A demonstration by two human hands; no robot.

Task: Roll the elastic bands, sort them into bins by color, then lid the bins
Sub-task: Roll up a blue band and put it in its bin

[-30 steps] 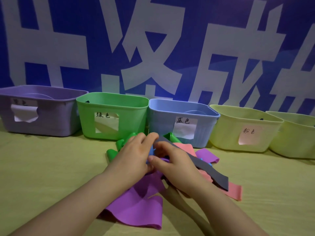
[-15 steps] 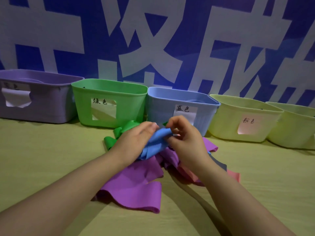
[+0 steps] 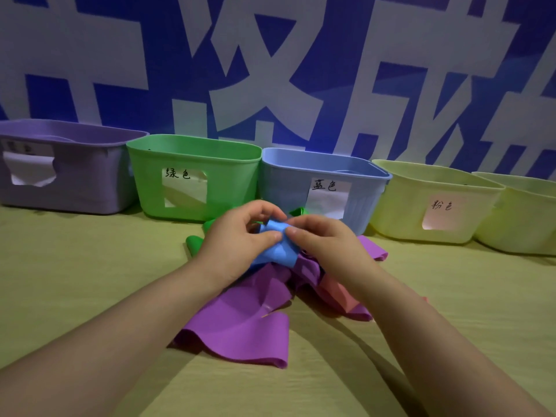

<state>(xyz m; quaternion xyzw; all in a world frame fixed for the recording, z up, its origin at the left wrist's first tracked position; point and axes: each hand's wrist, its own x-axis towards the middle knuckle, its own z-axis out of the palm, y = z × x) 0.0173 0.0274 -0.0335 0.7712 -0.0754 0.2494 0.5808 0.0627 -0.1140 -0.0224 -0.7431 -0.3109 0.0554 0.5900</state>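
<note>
A blue elastic band (image 3: 276, 248) is held above the pile, bunched between both hands. My left hand (image 3: 237, 239) pinches its left side and my right hand (image 3: 328, 242) pinches its right side, thumbs almost meeting. Under them lie a purple band (image 3: 240, 326), a pink band (image 3: 340, 296) and a green band (image 3: 194, 242), partly hidden by my hands. Behind stand a purple bin (image 3: 75, 164), a green bin (image 3: 192, 158), a blue bin (image 3: 288, 176) and a yellow bin (image 3: 421, 188) with paper labels.
A second yellow bin (image 3: 523, 212) sits at the far right, touching the first. All the bins stand open in a row against a blue and white banner wall (image 3: 270, 70). The yellow-green tabletop (image 3: 75, 281) spreads to both sides of the pile.
The blue band has been lifted out of the pile and gathered between both hands. The dark grey band seen a second ago is no longer visible. The view has tilted up slightly.
</note>
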